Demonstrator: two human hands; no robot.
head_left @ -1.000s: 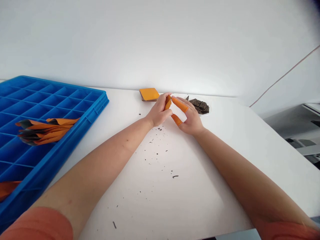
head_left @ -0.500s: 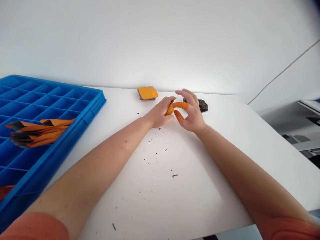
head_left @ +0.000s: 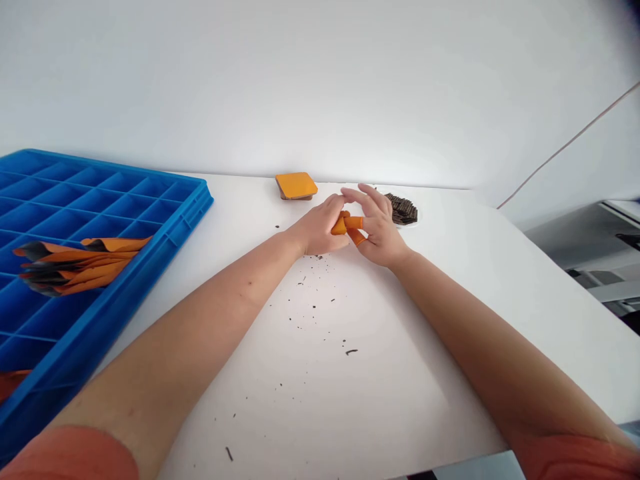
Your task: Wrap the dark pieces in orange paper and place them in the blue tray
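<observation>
Blue compartment tray (head_left: 100, 200) lies well left of my fingers. My left hand (head_left: 316, 232) meets my right hand (head_left: 384, 235); just beyond them sit an orange pad (head_left: 296, 185) and a dark chip pile (head_left: 401, 209). My left fingers pinch the orange finger cot (head_left: 355, 223) on the right forefinger. I cannot tell whether the right hand grips anything.

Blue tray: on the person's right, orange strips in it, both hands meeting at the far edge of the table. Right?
No: the head view shows the blue tray on the person's left. The orange strips lie in it, and the left hand and right hand meet at the far edge of the table.
</observation>
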